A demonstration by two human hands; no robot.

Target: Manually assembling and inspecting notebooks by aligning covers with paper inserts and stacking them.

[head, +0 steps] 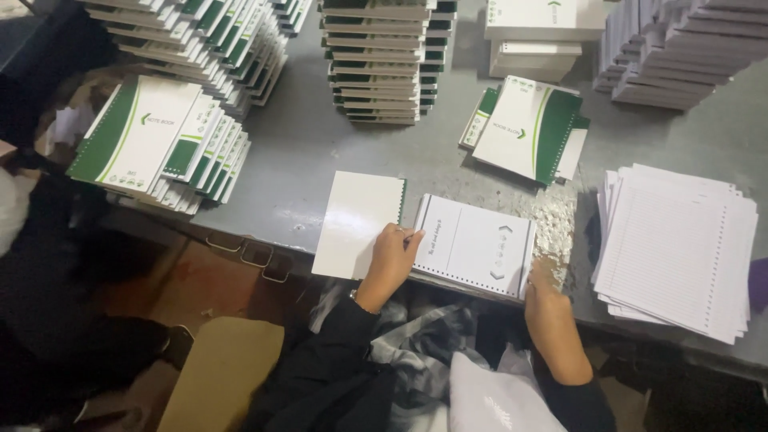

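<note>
- Left hand (390, 258) lies flat, fingers together, on the seam between a blank white cover sheet (356, 224) and a printed, punched cover sheet (474, 245).
- Right hand (546, 302) pinches the printed sheet's near right corner.
- Both sheets rest at the grey table's (320, 144) near edge.
- Stack of lined pages (676, 248) lies to the right; green-and-white notebooks (152, 140) are piled to the left.

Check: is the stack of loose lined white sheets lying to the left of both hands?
No, the stack of loose lined white sheets lies right of both hands.

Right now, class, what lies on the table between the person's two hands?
In the head view, a white punched cover sheet lies between them. The left hand rests on its left edge, the right hand at its lower right corner.
</note>
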